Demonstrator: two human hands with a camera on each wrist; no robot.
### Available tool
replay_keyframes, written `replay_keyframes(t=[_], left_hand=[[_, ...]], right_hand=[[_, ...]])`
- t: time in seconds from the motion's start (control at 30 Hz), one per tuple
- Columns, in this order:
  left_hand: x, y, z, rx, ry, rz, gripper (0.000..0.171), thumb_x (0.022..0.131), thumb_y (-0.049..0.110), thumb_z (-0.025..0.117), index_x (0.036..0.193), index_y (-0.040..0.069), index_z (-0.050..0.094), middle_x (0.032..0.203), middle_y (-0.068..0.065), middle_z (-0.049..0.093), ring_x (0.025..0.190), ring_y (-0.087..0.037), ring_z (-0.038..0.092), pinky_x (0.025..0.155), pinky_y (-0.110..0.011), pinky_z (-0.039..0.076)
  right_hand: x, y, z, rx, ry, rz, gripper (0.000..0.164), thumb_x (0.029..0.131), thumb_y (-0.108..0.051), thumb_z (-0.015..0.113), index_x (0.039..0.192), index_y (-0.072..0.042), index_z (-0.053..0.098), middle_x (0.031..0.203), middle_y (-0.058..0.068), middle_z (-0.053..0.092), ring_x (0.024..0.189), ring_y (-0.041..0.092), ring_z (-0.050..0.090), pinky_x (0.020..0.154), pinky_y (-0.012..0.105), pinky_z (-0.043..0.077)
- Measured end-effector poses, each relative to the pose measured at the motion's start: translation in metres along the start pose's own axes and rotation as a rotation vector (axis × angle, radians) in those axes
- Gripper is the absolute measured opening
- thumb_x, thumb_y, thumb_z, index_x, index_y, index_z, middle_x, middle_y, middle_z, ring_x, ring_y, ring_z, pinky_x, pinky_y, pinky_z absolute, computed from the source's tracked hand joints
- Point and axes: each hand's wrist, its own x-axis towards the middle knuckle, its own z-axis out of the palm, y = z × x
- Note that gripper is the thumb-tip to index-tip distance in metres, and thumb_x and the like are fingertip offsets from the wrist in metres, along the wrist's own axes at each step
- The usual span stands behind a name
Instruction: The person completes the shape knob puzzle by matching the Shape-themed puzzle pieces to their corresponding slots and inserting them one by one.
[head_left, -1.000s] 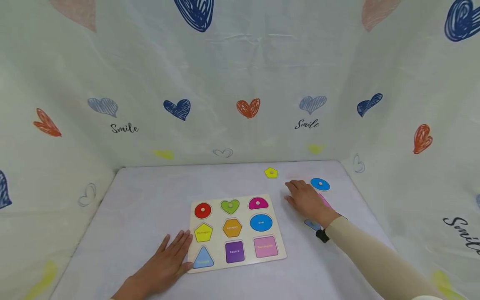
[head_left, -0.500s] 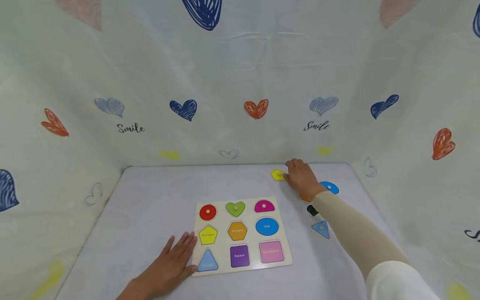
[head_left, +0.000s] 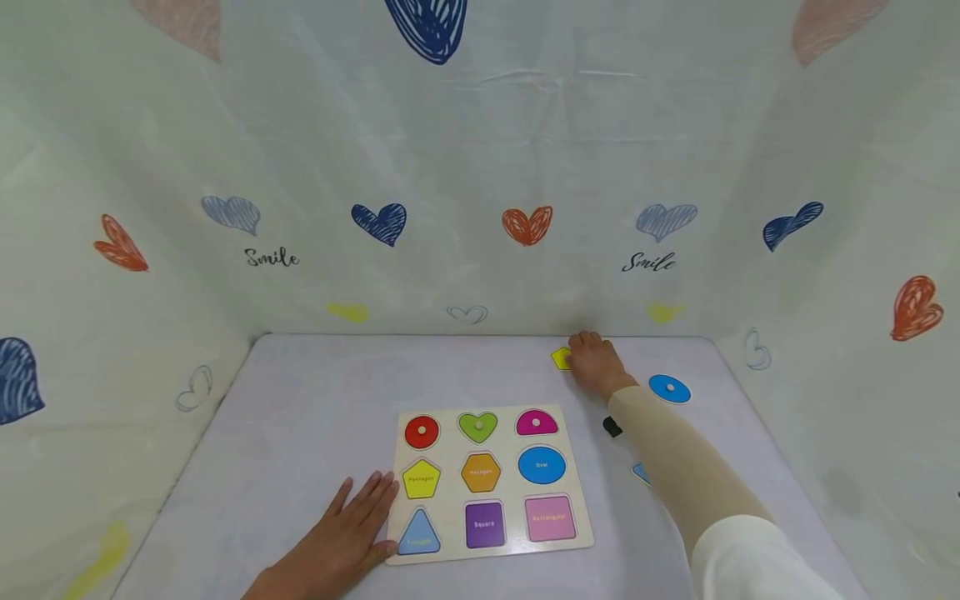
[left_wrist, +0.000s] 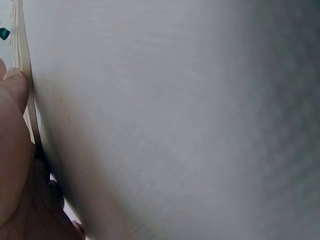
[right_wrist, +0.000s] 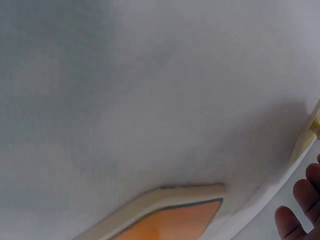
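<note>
My left hand (head_left: 341, 533) lies flat with fingers extended, its fingertips and thumb at the left edge of a white shape puzzle board (head_left: 514, 521). In the left wrist view the thumb (left_wrist: 17, 87) rests against the board's edge. At the back of the table, my right hand (head_left: 597, 365) is over the right side of a yellow pentagon piece (head_left: 560, 359), partly hiding it. In the right wrist view, the spread fingertips (right_wrist: 287, 222) appear beside that piece's edge (right_wrist: 305, 137), with no piece between them. An orange piece (right_wrist: 170, 225) lies below the right wrist.
The board has a red circle (head_left: 422, 432), a green heart (head_left: 477, 427) and a magenta semicircle (head_left: 536, 422) with knobs. A blue oval piece (head_left: 670, 388) lies right of the right forearm. A blue piece (head_left: 641, 472) is partly hidden beneath the sleeve. Heart-printed cloth (head_left: 465, 267) surrounds the table.
My right hand has moved back across the table, from beside the blue oval to the yellow pentagon. The left hand has stayed at the board. The head view has shifted slightly.
</note>
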Motion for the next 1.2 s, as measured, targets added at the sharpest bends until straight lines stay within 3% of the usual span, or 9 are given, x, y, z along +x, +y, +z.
replay_keyframes(t=[0.47,0.73,1.0,1.2], left_hand=[[0.002,0.000,0.003,0.014,0.009,0.014,0.091,0.100,0.071,0.047,0.168,0.014,0.026,0.176,-0.001,0.026,0.165,-0.026,0.016,0.132,-0.060,0.007],[0.002,-0.002,0.002,0.032,0.025,0.017,0.090,0.101,0.069,0.049,0.167,0.011,0.029,0.175,-0.003,0.029,0.164,-0.028,0.020,0.132,-0.061,0.010],[0.004,0.000,0.003,0.036,0.028,0.002,0.088,0.101,0.066,0.053,0.167,0.012,0.030,0.174,-0.003,0.030,0.164,-0.028,0.018,0.132,-0.061,0.010],[0.004,0.000,0.003,0.035,0.039,0.004,0.088,0.101,0.063,0.056,0.167,0.012,0.030,0.174,-0.004,0.030,0.164,-0.028,0.019,0.132,-0.062,0.011]], right_hand=[[-0.002,0.004,0.008,-0.003,-0.012,-0.036,0.040,0.107,-0.020,0.064,0.134,0.008,0.059,0.124,0.020,0.065,0.115,0.035,0.058,0.110,0.050,0.053],[-0.005,-0.009,-0.002,-0.062,0.020,-0.070,0.043,0.106,-0.022,0.066,0.136,0.007,0.060,0.125,0.019,0.066,0.115,0.034,0.060,0.109,0.047,0.054],[-0.016,-0.021,-0.009,-0.131,0.107,-0.186,0.035,0.101,-0.022,0.072,0.122,0.005,0.066,0.110,0.016,0.069,0.101,0.031,0.062,0.097,0.043,0.061],[-0.025,-0.034,-0.016,-0.146,0.140,-0.220,0.031,0.099,-0.024,0.073,0.115,0.002,0.066,0.101,0.012,0.067,0.093,0.026,0.060,0.090,0.038,0.061]])
